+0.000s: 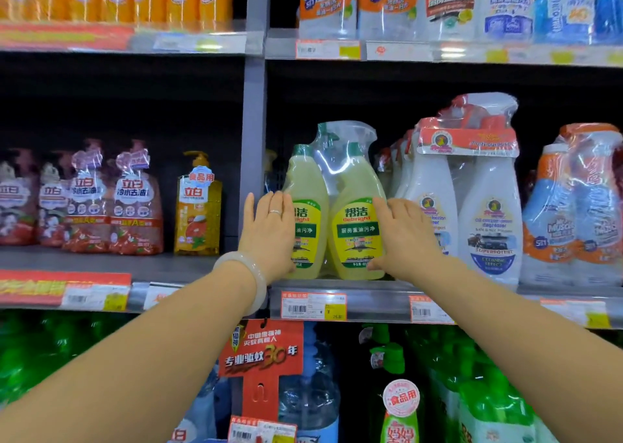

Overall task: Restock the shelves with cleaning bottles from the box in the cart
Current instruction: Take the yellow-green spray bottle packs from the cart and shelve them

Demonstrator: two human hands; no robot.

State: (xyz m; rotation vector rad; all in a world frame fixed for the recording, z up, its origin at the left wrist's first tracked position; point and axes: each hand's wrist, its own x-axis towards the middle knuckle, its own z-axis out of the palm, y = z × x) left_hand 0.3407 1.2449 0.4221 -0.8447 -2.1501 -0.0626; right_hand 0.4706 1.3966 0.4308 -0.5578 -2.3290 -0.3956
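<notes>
left hand and right hand, fingers spread flat, steady a yellow twin-pack on the shelf; next likely nudging it straight.

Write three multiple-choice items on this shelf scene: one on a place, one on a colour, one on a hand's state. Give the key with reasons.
1. The yellow twin-pack of Bebright bottles stands
A. on the middle shelf
B. on the top shelf
C. in a cart

2. The bracelet on the left wrist is
A. red
B. pale white
C. black

3. The left hand is
A. clenched empty
B. flat against the pack
C. hanging idle

Key: 1 A, its base rests on that shelf's edge; 2 B, a milky band; 3 B, straight fingers lie on the pack's left side, as the right hand does opposite.
</notes>
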